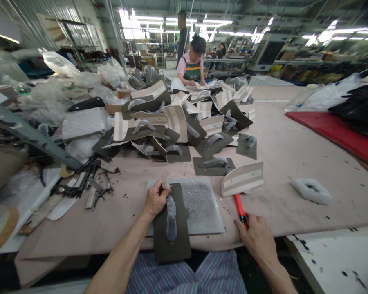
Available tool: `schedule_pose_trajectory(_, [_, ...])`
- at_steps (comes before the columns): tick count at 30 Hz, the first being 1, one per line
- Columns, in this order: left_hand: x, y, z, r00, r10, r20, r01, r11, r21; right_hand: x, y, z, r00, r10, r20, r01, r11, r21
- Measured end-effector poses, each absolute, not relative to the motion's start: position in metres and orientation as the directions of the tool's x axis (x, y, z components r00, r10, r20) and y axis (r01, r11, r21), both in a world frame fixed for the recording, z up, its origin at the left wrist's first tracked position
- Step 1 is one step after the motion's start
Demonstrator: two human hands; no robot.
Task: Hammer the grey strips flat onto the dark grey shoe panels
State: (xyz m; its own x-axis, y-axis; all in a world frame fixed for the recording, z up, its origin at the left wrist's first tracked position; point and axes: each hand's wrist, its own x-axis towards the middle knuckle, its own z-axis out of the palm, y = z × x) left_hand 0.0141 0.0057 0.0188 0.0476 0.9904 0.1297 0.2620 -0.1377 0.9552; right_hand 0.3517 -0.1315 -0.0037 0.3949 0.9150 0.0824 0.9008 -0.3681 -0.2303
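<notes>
Upright between the thumb and fingers of my left hand (155,200) is a short, pale, round-topped cylinder (165,185), closed in a pinch at the upper left of a dark panel (179,224). The panel has a plastic-wrapped handle (171,216) along its middle. It lies partly on a worn grey board (202,204) and overhangs the table's front edge. On the right, my right hand (257,234) is closed around a red-and-black tool handle (239,206). The tool's far end is hidden behind a curved beige panel (243,179).
A large heap of handled panels (174,122) covers the table's middle. Metal tools (92,181) lie at left near a slanted metal post (33,134). A translucent white roll (312,191) and a red board (334,130) are at right. A co-worker (192,67) works across the table.
</notes>
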Motion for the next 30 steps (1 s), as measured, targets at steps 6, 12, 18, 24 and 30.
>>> schedule_pose_trajectory(6, [0.015, 0.001, 0.012, 0.087, 0.976, 0.197, 0.314, -0.215, 0.925, 0.354, -0.107, 0.021, 0.336, 0.819, -0.466, 0.181, -0.541, -0.821])
schedule_pose_trajectory(12, [0.013, 0.003, 0.009, 0.103, 0.972, 0.212, 0.323, -0.234, 0.917, 0.314, -0.094, 0.070, -0.010, 0.871, -0.491, -0.252, -0.477, -0.842])
schedule_pose_trajectory(18, [0.014, 0.002, 0.009, 0.101, 0.977, 0.188, 0.311, -0.211, 0.927, 0.250, -0.086, 0.125, -0.117, 0.926, -0.359, 0.251, -0.323, -0.913])
schedule_pose_trajectory(24, [0.012, 0.003, 0.005, 0.101, 0.975, 0.195, 0.321, -0.218, 0.922, 0.224, -0.073, 0.159, -0.001, 0.946, 0.323, 0.644, 0.248, -0.724])
schedule_pose_trajectory(30, [0.011, 0.004, 0.005, 0.115, 0.976, 0.182, 0.341, -0.211, 0.916, 0.232, -0.066, 0.134, -0.215, 0.976, 0.037, 0.847, 0.205, -0.490])
